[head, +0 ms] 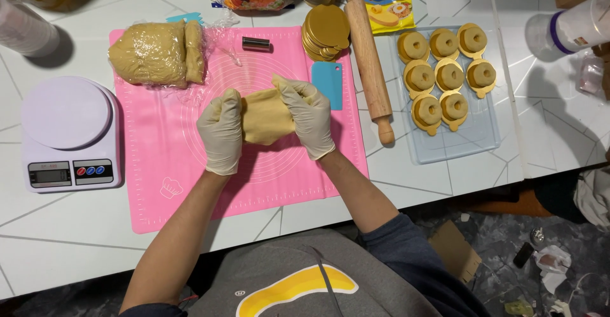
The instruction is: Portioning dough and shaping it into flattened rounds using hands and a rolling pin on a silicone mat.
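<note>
Both my hands wear pale gloves and hold one piece of yellow dough (265,117) above the pink silicone mat (159,164). My left hand (221,133) grips its left side. My right hand (309,117) grips its right side and top edge. A large lump of dough (155,53) lies on clear plastic wrap at the mat's far left corner. A small metal cylinder cutter (256,44) lies on the mat behind the hands.
A kitchen scale (68,136) stands left of the mat. To the right lie a blue scraper (328,83), a wooden rolling pin (368,63), a stack of gold discs (325,32), and a clear tray (473,142) holding several ring-shaped dough pieces on gold discs. Packets and containers line the far edge.
</note>
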